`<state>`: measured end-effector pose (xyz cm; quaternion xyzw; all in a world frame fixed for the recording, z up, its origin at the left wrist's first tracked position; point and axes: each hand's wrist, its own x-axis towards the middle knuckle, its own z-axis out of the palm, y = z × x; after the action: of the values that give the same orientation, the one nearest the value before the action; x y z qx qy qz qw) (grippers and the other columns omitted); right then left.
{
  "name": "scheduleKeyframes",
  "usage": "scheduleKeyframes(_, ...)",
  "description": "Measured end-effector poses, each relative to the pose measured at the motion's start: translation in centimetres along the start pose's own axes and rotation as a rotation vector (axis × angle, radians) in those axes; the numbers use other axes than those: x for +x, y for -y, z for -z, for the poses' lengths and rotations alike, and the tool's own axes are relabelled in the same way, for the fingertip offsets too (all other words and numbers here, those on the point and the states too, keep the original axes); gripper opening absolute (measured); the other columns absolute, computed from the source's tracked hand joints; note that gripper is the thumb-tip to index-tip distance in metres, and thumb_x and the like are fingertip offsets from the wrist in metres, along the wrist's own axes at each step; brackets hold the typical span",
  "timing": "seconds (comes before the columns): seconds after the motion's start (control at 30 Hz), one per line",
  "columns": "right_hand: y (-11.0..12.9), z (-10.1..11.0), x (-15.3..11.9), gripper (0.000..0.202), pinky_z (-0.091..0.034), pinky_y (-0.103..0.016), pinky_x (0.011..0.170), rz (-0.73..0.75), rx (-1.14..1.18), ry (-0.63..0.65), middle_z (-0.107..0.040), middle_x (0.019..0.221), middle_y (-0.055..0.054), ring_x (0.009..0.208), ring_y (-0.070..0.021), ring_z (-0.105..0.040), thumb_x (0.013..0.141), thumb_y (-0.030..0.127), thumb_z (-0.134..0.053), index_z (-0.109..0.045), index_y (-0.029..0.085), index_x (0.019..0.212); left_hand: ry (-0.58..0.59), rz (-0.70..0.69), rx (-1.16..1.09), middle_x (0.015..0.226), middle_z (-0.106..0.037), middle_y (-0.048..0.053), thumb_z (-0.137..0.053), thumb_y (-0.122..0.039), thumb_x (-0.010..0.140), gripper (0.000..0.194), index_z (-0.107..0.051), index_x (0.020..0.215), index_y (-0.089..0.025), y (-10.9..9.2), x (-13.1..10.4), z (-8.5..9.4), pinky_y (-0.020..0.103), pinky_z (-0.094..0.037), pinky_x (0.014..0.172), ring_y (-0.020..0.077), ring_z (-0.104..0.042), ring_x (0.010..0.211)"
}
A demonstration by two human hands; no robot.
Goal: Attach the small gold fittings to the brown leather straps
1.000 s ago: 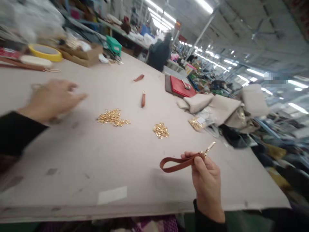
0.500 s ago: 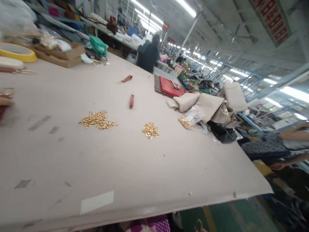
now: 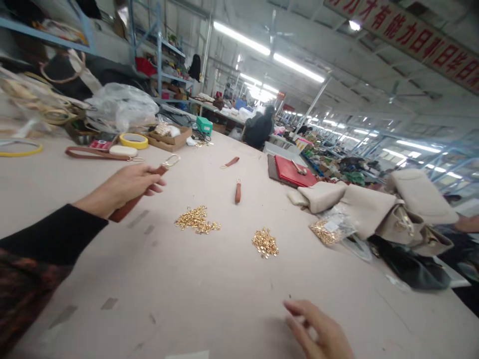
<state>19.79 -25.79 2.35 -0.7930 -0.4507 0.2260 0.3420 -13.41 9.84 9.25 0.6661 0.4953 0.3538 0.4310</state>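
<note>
A black cuff (image 3: 60,237) joins a seemingly rust-patterned sleeve (image 3: 30,291).

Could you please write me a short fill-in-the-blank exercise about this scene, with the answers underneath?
1. The flat brown leather-look strap is in the person's ____ grip.
2. The small gold-coloured metal pieces on the pale table form ____ loose heaps.
3. In this view, the clear plastic bag lies to the ____ of those heaps.
4. The small boxy item beyond the open brown cardboard box is ____.

Missing words: left; two; right; green.
</note>
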Motion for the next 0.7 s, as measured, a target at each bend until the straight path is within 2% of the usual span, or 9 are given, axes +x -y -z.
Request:
scheduleKeyframes(0.03,1.6,-1.9,1.9,0.027,-0.051,-0.037,0.087,0.186,-0.062,0.057,-0.070,0.103,-0.007,0.097,-0.0264,-0.064,0.074,0.043,-0.069,-0.075,0.030,0.096,0.039,-0.017,-0.058,0.095,-0.064,0.008,-0.051,-0.026,0.086,0.031,-0.053,0.107,-0.004,-1.0,-0.4,-1.8,0.018,-0.043,0.063,0.0132,-0.060,0.073)
scheduleKeyframes(0.1,4.7,-5.9,5.5,0.025,-0.045,-0.038,0.096,0.410,-0.137,0.095,-0.068,0.109,-0.007,0.105,-0.0233,-0.060,0.087,0.027,-0.054,-0.071,0.025,0.105,0.106,-0.076,-0.188,0.102,-0.065,0.010,-0.051,-0.025,0.085,0.025,-0.055,0.103,-0.008,-2.5,-1.1,-5.3,0.018,-0.044,0.057,0.0140,-0.062,0.072)
scheduleKeyframes(0.17,7.3,-9.4,8.7,0.025,-0.046,-0.037,0.090,0.459,-0.209,0.038,-0.069,0.102,-0.008,0.098,-0.0227,-0.061,0.090,0.018,-0.049,-0.069,0.019,0.105,0.185,-0.090,-0.454,0.102,-0.064,0.012,-0.054,-0.024,0.083,0.025,-0.054,0.102,-0.009,-3.2,-1.7,-8.7,0.017,-0.040,0.049,0.0123,-0.060,0.065)
scheduleKeyframes(0.27,9.7,-12.9,12.2,0.025,-0.046,-0.034,0.086,0.511,-0.314,-0.017,-0.067,0.096,-0.008,0.094,-0.0217,-0.060,0.090,0.011,-0.050,-0.068,0.016,0.107,0.226,-0.100,-0.600,0.096,-0.064,0.010,-0.056,-0.028,0.082,0.025,-0.054,0.100,-0.010,-2.9,-2.7,-12.3,0.017,-0.038,0.045,0.0101,-0.056,0.057)
scheduleKeyframes(0.33,10.5,-14.2,13.8,0.024,-0.046,-0.031,0.081,0.523,-0.403,-0.037,-0.066,0.092,-0.008,0.089,-0.0206,-0.060,0.091,0.011,-0.051,-0.068,0.018,0.107,0.293,-0.088,-0.593,0.083,-0.064,0.007,-0.056,-0.033,0.083,0.026,-0.055,0.098,-0.011,-2.2,-3.4,-13.4,0.017,-0.035,0.043,0.0086,-0.049,0.048)
scheduleKeyframes(0.4,10.9,-15.1,14.8,0.019,-0.046,-0.029,0.073,0.508,-0.500,-0.050,-0.064,0.086,-0.007,0.083,-0.0200,-0.061,0.091,0.015,-0.053,-0.069,0.018,0.101,0.342,-0.058,-0.572,0.075,-0.062,0.004,-0.057,-0.039,0.082,0.031,-0.055,0.100,-0.013,-1.4,-3.8,-13.7,0.018,-0.034,0.042,0.0088,-0.045,0.045)
scheduleKeyframes(0.5,11.0,-15.9,15.8,0.014,-0.043,-0.026,0.063,0.514,-0.602,-0.060,-0.063,0.078,-0.006,0.074,-0.0183,-0.060,0.091,0.020,-0.056,-0.069,0.019,0.086,0.313,-0.018,-0.523,0.071,-0.061,0.003,-0.057,-0.044,0.080,0.038,-0.055,0.102,-0.013,-0.1,-3.6,-13.9,0.019,-0.031,0.040,0.0093,-0.042,0.043)
scheduleKeyframes(0.57,11.0,-16.2,16.4,0.013,-0.041,-0.026,0.058,0.564,-0.653,-0.065,-0.062,0.076,-0.004,0.070,-0.0174,-0.059,0.090,0.020,-0.056,-0.067,0.020,0.084,0.298,-0.029,-0.486,0.076,-0.063,0.004,-0.056,-0.046,0.079,0.042,-0.054,0.106,-0.014,0.6,-3.2,-14.3,0.019,-0.030,0.040,0.0094,-0.041,0.042)
scheduleKeyframes(0.7,10.9,-16.3,16.8,0.011,-0.039,-0.027,0.055,0.726,-0.723,-0.079,-0.063,0.074,0.000,0.071,-0.0195,-0.058,0.088,0.019,-0.058,-0.063,0.025,0.096,0.295,-0.093,-0.457,0.095,-0.064,0.008,-0.055,-0.048,0.080,0.045,-0.051,0.110,-0.015,1.2,-2.9,-15.2,0.021,-0.034,0.042,0.0131,-0.049,0.052)
